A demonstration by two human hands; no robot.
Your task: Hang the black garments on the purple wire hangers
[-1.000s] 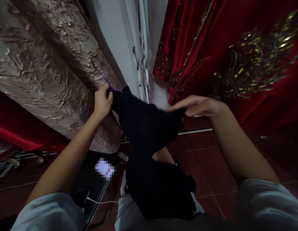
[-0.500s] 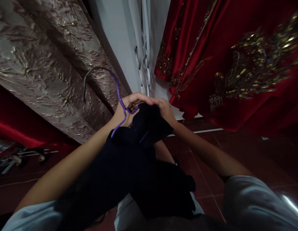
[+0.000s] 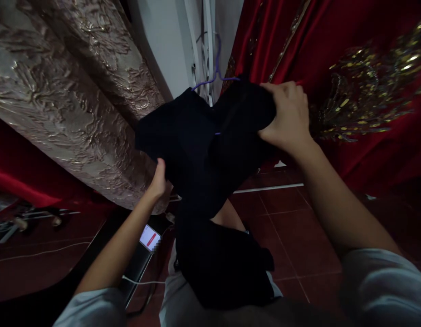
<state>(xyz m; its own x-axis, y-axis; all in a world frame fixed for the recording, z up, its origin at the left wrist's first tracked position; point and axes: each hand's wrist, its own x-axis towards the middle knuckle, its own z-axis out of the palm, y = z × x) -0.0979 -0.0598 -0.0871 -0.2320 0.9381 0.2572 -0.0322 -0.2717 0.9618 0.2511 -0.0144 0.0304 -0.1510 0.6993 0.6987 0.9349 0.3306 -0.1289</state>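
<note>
Between the hanging gowns, right hand (image 3: 288, 119) and left hand (image 3: 159, 181) both grip a black garment (image 3: 203, 145) on a purple hanger (image 3: 215, 68).

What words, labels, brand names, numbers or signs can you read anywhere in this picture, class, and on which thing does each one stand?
None can be read.
The lit phone screen near the floor shows a red band, but its content is blurred out.
The black garment, held by the left hand and right hand on its purple hanger, shows no label.
The red embroidered cloth carries gold ornament only.
</note>
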